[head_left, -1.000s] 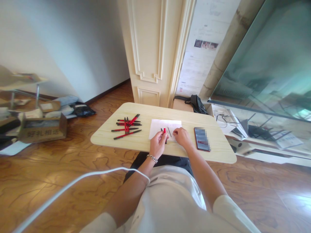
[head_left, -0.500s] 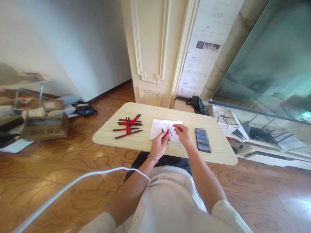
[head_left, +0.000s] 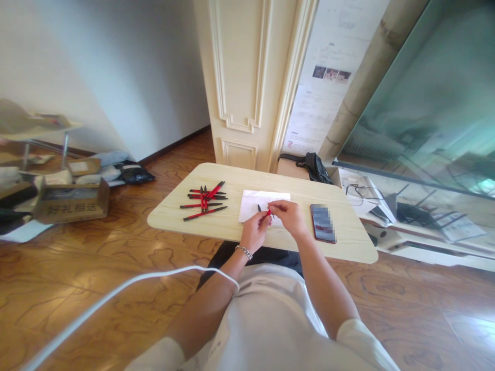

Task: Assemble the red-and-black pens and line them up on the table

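Note:
My left hand [head_left: 254, 230] is closed around a red pen barrel [head_left: 269, 212], whose upper end shows between my hands. My right hand [head_left: 288, 215] meets it from the right, thumb and fingers pinched at that end. Whether the right fingers also hold some small part is hidden. Beneath my hands lies a sheet of white paper [head_left: 249, 201]. A black pen piece [head_left: 259, 208] is on the paper just beyond the left fingers. Part of a thin dark stick shows beside the barrel, mostly covered by my hands.
Several red and black pens [head_left: 203, 198] lie crossed in a loose pile on the left of the pale wooden table [head_left: 170, 214]. A phone [head_left: 323, 223] rests to the right of my right hand. A white cable [head_left: 154, 275] runs past my left forearm.
My right hand has moved left and slightly down, so its fingertips now meet the red barrel. The left hand has stayed nearly still. The pile of pens is unchanged.

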The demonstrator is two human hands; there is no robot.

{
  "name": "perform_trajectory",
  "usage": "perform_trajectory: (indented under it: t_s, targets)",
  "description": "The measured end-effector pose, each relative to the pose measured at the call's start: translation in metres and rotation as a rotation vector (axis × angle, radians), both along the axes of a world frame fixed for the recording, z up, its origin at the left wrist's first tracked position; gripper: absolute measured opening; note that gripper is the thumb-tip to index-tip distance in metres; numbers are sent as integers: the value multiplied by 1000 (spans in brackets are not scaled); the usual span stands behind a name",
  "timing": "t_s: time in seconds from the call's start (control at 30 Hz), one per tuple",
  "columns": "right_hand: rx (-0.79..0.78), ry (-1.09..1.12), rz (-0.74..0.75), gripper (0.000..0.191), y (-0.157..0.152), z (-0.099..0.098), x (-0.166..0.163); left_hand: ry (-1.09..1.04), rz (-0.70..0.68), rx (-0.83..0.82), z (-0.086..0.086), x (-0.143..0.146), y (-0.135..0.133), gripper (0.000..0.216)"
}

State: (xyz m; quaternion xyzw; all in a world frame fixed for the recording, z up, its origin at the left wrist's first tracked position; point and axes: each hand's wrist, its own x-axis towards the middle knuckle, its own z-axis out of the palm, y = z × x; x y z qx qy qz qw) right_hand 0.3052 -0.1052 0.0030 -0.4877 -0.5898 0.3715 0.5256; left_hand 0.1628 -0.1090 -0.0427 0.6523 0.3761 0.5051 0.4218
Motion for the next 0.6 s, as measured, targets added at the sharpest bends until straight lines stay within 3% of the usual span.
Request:
perform_trajectory:
  t_s: [0.13,0.23,0.37,0.6]
  targets:
    - [0,-61,71,29,0,1,8,3,15,6,1,0,-1,34]
    - [-24,-144,-14,35,8,-3,17,-9,6,-8,3,0,-1,35]
    - [-101,-526,-212,24,21,-10,24,-15,10,-35,1,-1,0,37]
    - [-279,-1015,-201,22,33,-14,8,-49,18,-41,-5,0,3,37]
